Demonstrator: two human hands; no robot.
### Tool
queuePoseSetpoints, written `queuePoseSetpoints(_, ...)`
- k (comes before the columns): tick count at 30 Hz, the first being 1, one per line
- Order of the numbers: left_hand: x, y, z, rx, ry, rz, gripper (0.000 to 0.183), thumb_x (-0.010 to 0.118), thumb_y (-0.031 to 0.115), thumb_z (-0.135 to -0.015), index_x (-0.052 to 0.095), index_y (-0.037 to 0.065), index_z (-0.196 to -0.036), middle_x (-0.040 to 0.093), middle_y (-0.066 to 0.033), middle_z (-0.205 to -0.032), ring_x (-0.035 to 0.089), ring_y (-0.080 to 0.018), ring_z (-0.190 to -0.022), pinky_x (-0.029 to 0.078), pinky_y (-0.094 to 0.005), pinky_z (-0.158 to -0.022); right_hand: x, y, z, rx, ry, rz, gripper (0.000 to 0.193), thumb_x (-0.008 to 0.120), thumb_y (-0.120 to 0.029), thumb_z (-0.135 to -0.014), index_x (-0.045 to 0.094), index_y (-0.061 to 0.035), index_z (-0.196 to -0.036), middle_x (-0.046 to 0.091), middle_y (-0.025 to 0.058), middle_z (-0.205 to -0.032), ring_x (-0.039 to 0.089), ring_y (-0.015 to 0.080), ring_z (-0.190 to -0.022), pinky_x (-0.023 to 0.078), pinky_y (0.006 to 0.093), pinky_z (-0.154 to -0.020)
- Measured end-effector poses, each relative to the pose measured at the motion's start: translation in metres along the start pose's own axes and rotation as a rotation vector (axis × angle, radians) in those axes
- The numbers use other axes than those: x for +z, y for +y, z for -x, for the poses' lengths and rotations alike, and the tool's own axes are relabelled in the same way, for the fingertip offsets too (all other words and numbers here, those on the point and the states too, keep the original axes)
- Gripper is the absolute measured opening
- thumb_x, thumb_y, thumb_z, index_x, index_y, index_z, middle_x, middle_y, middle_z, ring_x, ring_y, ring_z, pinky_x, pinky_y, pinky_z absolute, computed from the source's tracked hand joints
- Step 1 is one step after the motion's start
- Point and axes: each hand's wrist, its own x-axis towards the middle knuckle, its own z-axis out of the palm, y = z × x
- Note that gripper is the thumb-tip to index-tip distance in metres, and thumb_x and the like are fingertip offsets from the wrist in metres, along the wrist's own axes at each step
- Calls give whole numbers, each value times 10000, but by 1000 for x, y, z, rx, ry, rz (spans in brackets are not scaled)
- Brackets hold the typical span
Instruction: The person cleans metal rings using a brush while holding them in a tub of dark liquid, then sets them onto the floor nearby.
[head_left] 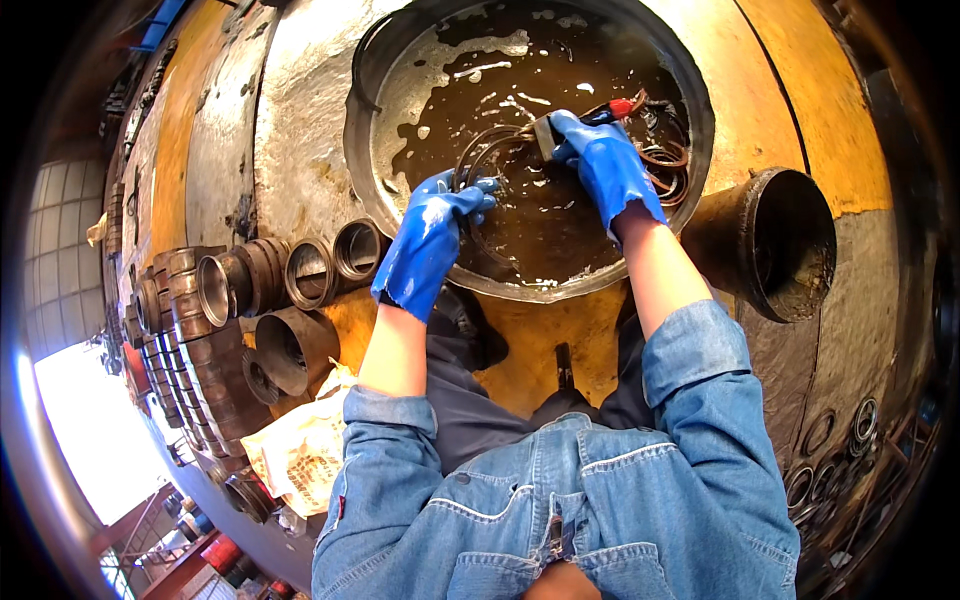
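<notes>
A wide round tub [357, 120] of dark brown, foamy liquid stands in front of me. Over its near left part, my left hand [425, 235], in a blue rubber glove, has its fingers closed around thin metal rings [470, 160]. My right hand [605, 165], gloved alike, grips a flat brush [546, 138] with a grey metal band and a dark handle ending in red. The brush's tip meets the upper edge of the rings. More thin brown rings [672, 160] lie at the tub's right side, partly in the liquid.
Left of the tub sit several metal ring-shaped parts [310, 272] and a short wide cylinder [297, 350]. A large dark pipe section [790, 245] lies to the right. A crumpled pale sack [300, 450] is by my left arm. More rings [863, 420] lie at lower right.
</notes>
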Motion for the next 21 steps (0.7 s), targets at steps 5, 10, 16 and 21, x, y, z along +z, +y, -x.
queuePoseSetpoints(5, 1, -1, -3, -18, 2, 10, 351, 646, 160, -999, 647, -19, -1302, 752, -127, -1204, 717, -211, -1009, 542, -311, -885, -5, 39, -32, -45, 109, -202, 468, 683, -399, -973, 725, 22, -1173, 743, 114, -964, 673, 193, -905, 502, 327, -830)
queuePoseSetpoints(10, -7, -6, -6, -79, 73, 76, 449, 593, 397, -1066, 651, 22, -1305, 762, -119, -1174, 735, -218, -964, 553, -317, -829, -4, 17, -38, -182, 150, 305, 404, 721, -364, -932, 744, 25, -1036, 743, 76, -904, 675, 181, -815, 539, 360, -783)
queuePoseSetpoints(16, -2, 5, -22, -233, 182, 217, 699, 533, 681, -1009, 670, 64, -1307, 754, -149, -1164, 738, -312, -943, 617, -481, -872, 49, 15, -19, -553, -197, 101, 199, 695, -247, -960, 763, -66, -1007, 762, 84, -909, 711, 201, -822, 571, 363, -770)
queuePoseSetpoints(21, -28, -20, -24, 34, 179, -60, 486, 517, 132, -987, 583, 20, -1456, 659, -160, -1381, 634, -315, -1266, 517, -426, -1077, 71, 26, 27, -810, -305, 419, 163, 688, -189, -932, 746, -104, -1059, 742, 149, -937, 721, 345, -820, 568, 428, -725)
